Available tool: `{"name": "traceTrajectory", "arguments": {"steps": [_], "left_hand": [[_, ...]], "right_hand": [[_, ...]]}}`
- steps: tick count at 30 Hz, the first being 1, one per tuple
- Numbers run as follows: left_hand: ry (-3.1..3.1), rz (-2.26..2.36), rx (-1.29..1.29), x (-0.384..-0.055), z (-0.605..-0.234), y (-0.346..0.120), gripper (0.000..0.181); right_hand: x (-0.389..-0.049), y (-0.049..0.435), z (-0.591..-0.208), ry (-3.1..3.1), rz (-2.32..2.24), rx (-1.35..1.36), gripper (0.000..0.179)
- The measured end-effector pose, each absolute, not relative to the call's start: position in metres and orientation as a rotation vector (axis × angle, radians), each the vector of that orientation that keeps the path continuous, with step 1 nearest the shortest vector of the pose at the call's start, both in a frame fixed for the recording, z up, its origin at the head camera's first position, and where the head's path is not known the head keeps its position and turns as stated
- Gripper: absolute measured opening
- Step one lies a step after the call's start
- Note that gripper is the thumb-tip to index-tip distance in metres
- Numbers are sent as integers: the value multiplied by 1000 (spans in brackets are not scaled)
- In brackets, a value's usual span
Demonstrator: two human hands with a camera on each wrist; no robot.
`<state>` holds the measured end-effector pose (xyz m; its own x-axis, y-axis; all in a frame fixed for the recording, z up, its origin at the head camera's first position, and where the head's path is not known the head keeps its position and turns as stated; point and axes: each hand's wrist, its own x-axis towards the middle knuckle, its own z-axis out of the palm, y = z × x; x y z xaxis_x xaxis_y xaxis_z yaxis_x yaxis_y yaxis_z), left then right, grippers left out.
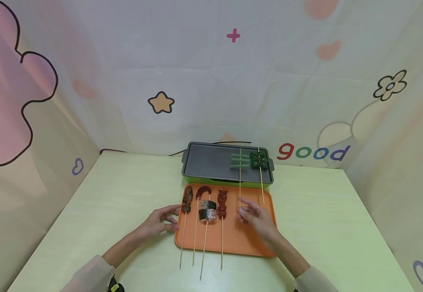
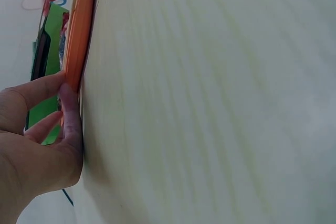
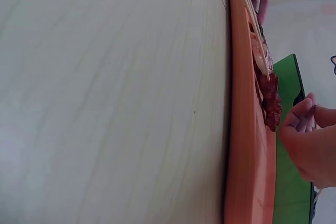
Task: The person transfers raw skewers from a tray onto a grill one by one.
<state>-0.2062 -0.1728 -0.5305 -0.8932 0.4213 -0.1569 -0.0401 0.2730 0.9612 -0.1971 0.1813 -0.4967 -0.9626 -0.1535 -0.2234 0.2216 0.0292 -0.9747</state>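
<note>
My right hand [image 1: 256, 219] pinches the lower stick of a skewer of pale green vegetable strips [image 1: 239, 161], whose top is over the dark griddle [image 1: 211, 162]. Beside it on the griddle is a skewer of dark green leafy pieces [image 1: 258, 160]. On the left, my left hand [image 1: 160, 221] touches the edge of the orange tray [image 1: 248, 241], its thumb and fingers spread along the rim. The tray bears a brown meat skewer [image 1: 187, 199], a curved reddish-brown skewer [image 1: 203, 191], a fish-piece skewer [image 1: 207, 213] and a dark red meat skewer [image 1: 222, 202].
The griddle has a green base [image 1: 226, 183] and stands directly behind the tray. Stick ends overhang the tray's front edge. A black cord [image 1: 114, 150] runs along the back of the pale table [image 1: 134, 178], below a printed cloth backdrop [image 1: 204, 81].
</note>
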Motion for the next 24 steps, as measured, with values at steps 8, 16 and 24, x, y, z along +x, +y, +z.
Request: {"name": "traceTrajectory", "arguments": {"steps": [8,16,24], "left_hand": [[2147,1664,342,-206,-529,-173,67],[2158,1654,332,-205,-527,-173,67],[2164,1646,329,-206,-529,-173,67]], "right_hand": [[-200,176,-495,1996,-2103,125,46],[-205,175,-493,1963,-2199,173,45],[-201,176,-493,1982,-2194,200,44]]}}
